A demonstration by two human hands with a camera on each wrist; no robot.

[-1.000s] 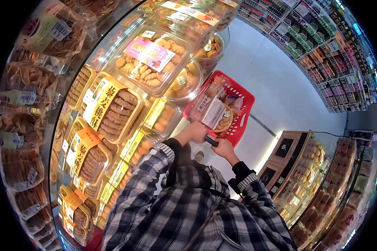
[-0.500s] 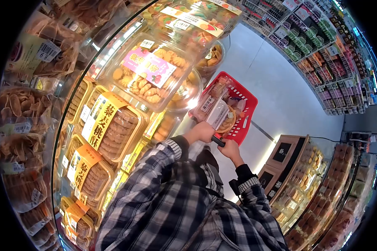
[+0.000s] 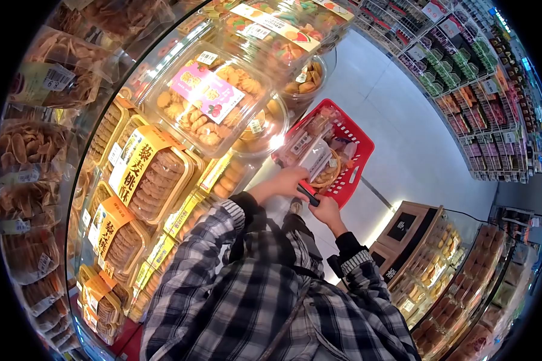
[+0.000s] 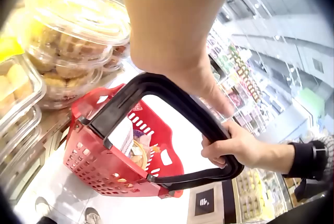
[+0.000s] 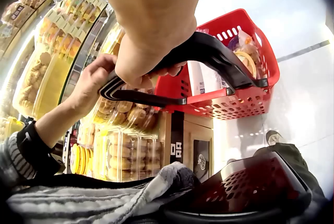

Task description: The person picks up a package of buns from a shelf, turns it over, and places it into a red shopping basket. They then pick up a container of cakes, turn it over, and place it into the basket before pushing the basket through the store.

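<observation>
In the head view a red shopping basket (image 3: 356, 162) hangs in front of the body over the floor. Its black handle (image 4: 183, 94) is raised, and both hands are on it. My left hand (image 3: 288, 182) grips one side of the handle; most of its fingers are hidden in the left wrist view. My right hand (image 3: 327, 210) has its fingers curled round the handle a little nearer the body, as the left wrist view also shows. Inside the basket lie a clear pack with a white label (image 3: 314, 161), a round tub (image 3: 329, 174) and other wrapped goods.
On the left, a display holds stacked boxes of round cookies (image 3: 156, 183), a pink-labelled cookie box (image 3: 205, 99) and bagged snacks (image 3: 27, 144). A wooden counter (image 3: 403, 231) with packed pastries stands to the right. Hanging goods (image 3: 457, 84) line the far wall beyond the pale floor (image 3: 397, 120).
The basket has shifted slightly right in the head view, and the cookie boxes sit lower and farther left. More of the handle shows between the hands. Both hands stay on the handle.
</observation>
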